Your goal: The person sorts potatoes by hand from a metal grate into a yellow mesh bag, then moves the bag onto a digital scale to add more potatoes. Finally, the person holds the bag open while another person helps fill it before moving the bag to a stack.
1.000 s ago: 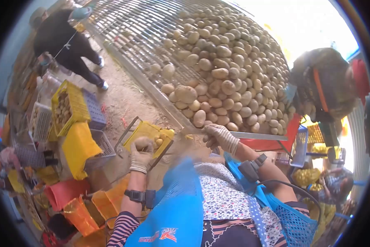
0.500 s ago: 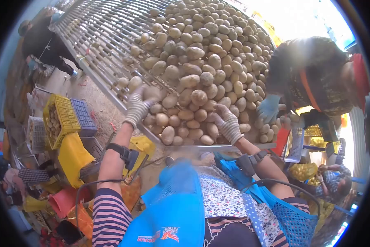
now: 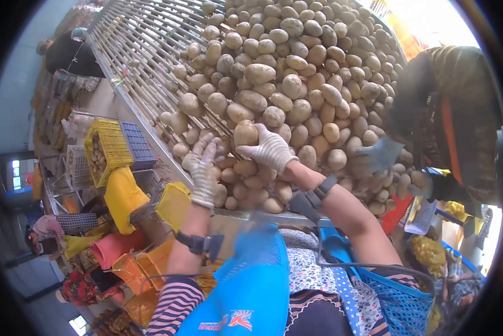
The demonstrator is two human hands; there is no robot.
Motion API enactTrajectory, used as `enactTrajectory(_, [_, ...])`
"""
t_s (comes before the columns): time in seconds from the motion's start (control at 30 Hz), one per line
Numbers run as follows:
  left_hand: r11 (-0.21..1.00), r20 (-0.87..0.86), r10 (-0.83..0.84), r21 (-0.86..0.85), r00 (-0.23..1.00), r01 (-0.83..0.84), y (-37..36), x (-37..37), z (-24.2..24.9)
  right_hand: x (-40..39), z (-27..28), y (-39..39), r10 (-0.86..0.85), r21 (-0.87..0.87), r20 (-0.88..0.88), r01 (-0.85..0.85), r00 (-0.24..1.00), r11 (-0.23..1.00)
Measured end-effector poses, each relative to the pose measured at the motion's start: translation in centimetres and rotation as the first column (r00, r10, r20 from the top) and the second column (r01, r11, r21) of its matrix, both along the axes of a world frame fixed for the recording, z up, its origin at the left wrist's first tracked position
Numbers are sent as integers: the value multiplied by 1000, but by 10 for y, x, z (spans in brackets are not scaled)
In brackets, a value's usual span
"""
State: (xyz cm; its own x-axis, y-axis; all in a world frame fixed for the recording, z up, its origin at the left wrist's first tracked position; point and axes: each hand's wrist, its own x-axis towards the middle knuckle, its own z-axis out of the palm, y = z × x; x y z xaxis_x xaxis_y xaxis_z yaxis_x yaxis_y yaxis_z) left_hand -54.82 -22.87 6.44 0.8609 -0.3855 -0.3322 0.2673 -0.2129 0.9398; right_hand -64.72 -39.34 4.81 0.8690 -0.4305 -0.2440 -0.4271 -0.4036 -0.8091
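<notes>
A large heap of potatoes [image 3: 296, 84] covers a sorting rack of metal bars [image 3: 134, 50]. My right hand [image 3: 273, 150], in a striped knit glove, has its thumb and fingers around a brown potato [image 3: 245, 134] at the near part of the heap. My left hand [image 3: 202, 173], gloved the same way, rests palm inward against the near left edge of the heap. Its fingers are stretched out and touch the potatoes there; no potato shows in its grip.
At the right, a co-worker's blue-gloved hand [image 3: 383, 154] reaches into the heap. A yellow crate [image 3: 107, 151] of potatoes and a blue crate [image 3: 138, 144] stand at the left. The rack's metal rim [image 3: 162, 151] runs along its left side.
My left hand has come in and toward me, away from a potato at the left. My right hand has moved left and up and now holds a potato. The view has shifted slightly.
</notes>
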Motion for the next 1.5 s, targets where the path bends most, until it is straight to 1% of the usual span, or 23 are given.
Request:
enactTrajectory(0.07, [941,-107,31,-331,994,-65,-10,-30,20,-9,11,7,-93,223,39,82,995,971])
enactTrajectory(0.2, [907,-44,-66,-420,997,42,-13,-51,35,-19,40,31,61,27,144,-65,988,998])
enactTrajectory(0.27, [653,-503,-321,-732,803,-197,13,-30,26,-28,42,35,80,296,328,-183,941,938])
enactTrajectory(0.4, [538,-551,-384,-786,741,-305,64,-11,8,-41,51,54,-356,831,139,87,924,549])
enactTrajectory(0.47, [380,-520,-649,-854,556,-355,93,-22,26,-47,15,46,-316,636,199,123,928,762])
enactTrajectory(0.5, [428,-536,-443,-831,719,-356,93,-37,65,-48,5,43,-274,451,312,112,910,885])
enactTrajectory(0.53, [313,-477,-596,-879,646,-360,108,-30,67,-55,-7,44,-215,244,423,118,880,962])
enactTrajectory(0.57, [340,-454,-504,-887,735,-314,120,-30,87,-64,-22,42,-257,241,412,168,874,956])
enactTrajectory(0.6, [603,-562,-54,-677,825,-422,162,-21,20,-71,12,53,-425,534,221,256,878,806])
enactTrajectory(0.63, [636,-645,78,-555,760,-536,194,-16,-17,-79,8,50,-450,569,146,298,881,767])
enactTrajectory(0.67, [571,-813,174,-377,556,-729,215,-8,-29,-88,6,48,-295,228,318,230,901,946])
enactTrajectory(0.73, [504,-871,236,-269,431,-821,261,13,-93,-98,4,49,-492,550,218,310,843,775])
enactTrajectory(0.83, [372,-875,421,-76,241,-925,299,36,-147,-115,4,55,-528,504,143,397,837,767])
enactTrajectory(0.87, [455,-873,326,-191,362,-870,302,39,-153,-116,18,57,-412,234,199,365,889,901])
enactTrajectory(0.93, [509,-890,320,-128,325,-851,280,38,-131,-131,28,58,-416,231,157,377,896,897])
enactTrajectory(1.03, [747,-607,258,-368,752,-554,221,21,-92,-154,-8,38,-452,252,56,425,890,870])
enactTrajectory(1.07, [757,-608,251,-362,753,-544,188,9,-58,-155,-5,29,-465,254,50,439,884,862])
enactTrajectory(1.17, [984,117,59,-175,991,-38,85,-35,21,-154,-20,-10,-340,-243,201,382,919,891])
enactTrajectory(1.2, [991,214,-89,-79,973,108,56,-42,30,-148,-12,-24,-346,-224,198,386,917,895])
enactTrajectory(1.27, [925,353,-254,-186,901,333,-8,-52,17,-123,12,-53,-93,-595,259,235,961,769])
enactTrajectory(1.3, [913,609,-343,36,715,407,-41,-48,13,-104,-4,-77,46,-681,258,148,965,717])
enactTrajectory(1.33, [874,780,-442,263,444,409,-72,-42,7,-85,-21,-93,181,-765,246,76,952,640])
enactTrajectory(1.5, [781,792,-610,598,15,180,-184,-8,-20,-32,-23,-120,336,-730,31,-208,941,651])
